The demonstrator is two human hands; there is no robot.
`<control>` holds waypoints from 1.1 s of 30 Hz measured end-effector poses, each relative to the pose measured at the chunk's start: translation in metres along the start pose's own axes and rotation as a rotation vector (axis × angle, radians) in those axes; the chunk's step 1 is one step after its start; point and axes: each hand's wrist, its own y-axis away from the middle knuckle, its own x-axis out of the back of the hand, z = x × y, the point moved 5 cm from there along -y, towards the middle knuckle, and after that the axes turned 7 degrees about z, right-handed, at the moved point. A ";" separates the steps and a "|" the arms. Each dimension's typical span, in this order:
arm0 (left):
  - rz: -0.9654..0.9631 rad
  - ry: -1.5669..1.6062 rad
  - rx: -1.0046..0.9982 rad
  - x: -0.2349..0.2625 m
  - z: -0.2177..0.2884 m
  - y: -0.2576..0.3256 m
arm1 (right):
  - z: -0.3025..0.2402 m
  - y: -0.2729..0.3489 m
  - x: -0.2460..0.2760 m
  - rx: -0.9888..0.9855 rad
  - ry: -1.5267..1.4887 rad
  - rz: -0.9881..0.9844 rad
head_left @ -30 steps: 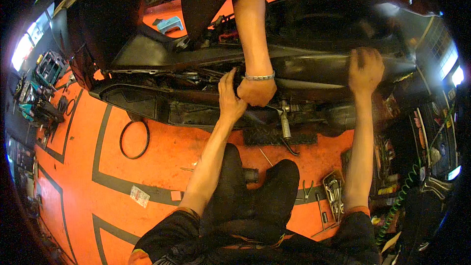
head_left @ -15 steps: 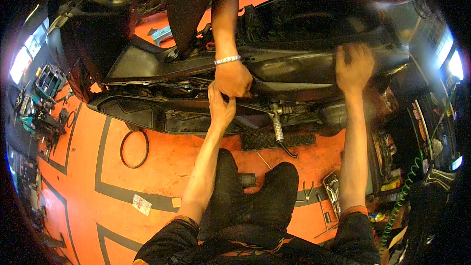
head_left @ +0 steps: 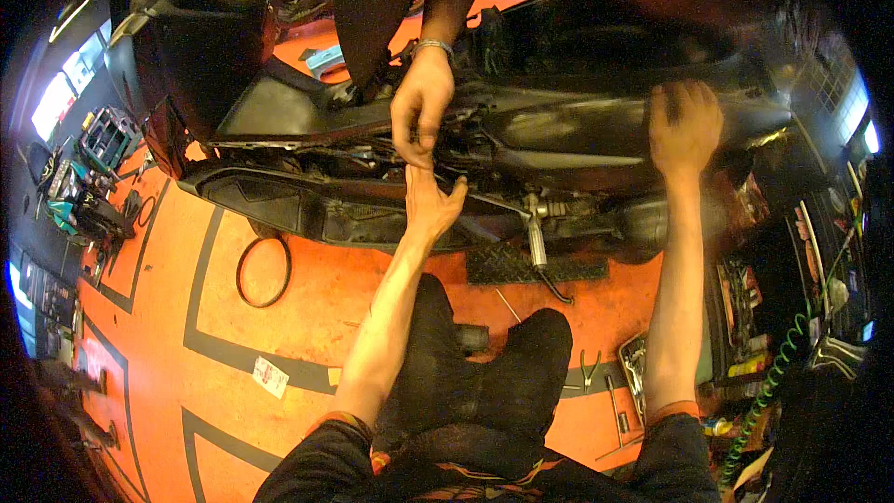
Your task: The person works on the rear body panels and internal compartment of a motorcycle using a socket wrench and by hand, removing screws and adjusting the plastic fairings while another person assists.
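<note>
"Starting closest, what's there?"

"The person's legs (head_left: 526, 354), in dark trousers, at lower centre, with pliers (head_left: 589, 368) to their right on the orange floor (head_left: 317, 317). A black ring (head_left: 265, 305) lies left of centre."

"And the machine?"

"A dark scooter (head_left: 507, 158) spans the upper middle. Its long axis runs across the frame, close to level. The front shield (head_left: 209, 65) is at upper left, so it points left, and the tail is at the right."

"How is the left hand (head_left: 433, 205) posed?"

"Its forearm slants up from left of lower centre, and the fingers point up toward the scooter's open midsection. The hand is wide, thumb away from the fingers; their tips are partly hidden."

"Hidden by what?"

"Another person's hand (head_left: 424, 110), wearing a bracelet (head_left: 433, 44), which hangs from the top of the frame with fingers down. The two hands meet or overlap near the centre; I can't tell which."

"And the right hand (head_left: 686, 129)?"

"Higher and right of centre, palm down on the side panel (head_left: 577, 121), fingers bent. The forearm stands nearly upright. Whether it grips anything, I can't tell."

"Farthest off?"

"A pale blue object (head_left: 326, 61) beyond the scooter, upper left."
</note>
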 end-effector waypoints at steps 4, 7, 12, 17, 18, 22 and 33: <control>0.135 -0.117 -0.005 -0.008 0.023 0.027 | 0.002 0.002 -0.003 -0.028 0.029 -0.015; 0.262 0.027 0.067 -0.024 0.030 0.050 | 0.002 0.001 -0.001 -0.029 0.004 -0.008; 0.264 0.441 0.528 -0.047 0.049 0.056 | 0.002 0.000 -0.003 -0.024 0.001 -0.043; 0.490 0.486 0.537 -0.054 0.054 0.056 | 0.003 0.000 -0.001 -0.028 0.000 -0.044; 0.502 0.459 0.548 -0.057 0.053 0.056 | 0.003 0.000 -0.002 -0.028 -0.006 -0.042; 0.556 0.510 0.651 -0.070 0.044 0.062 | 0.003 0.000 -0.003 -0.021 -0.002 -0.028; 0.415 0.648 0.858 -0.067 0.045 0.058 | 0.001 0.001 -0.003 0.001 0.019 -0.002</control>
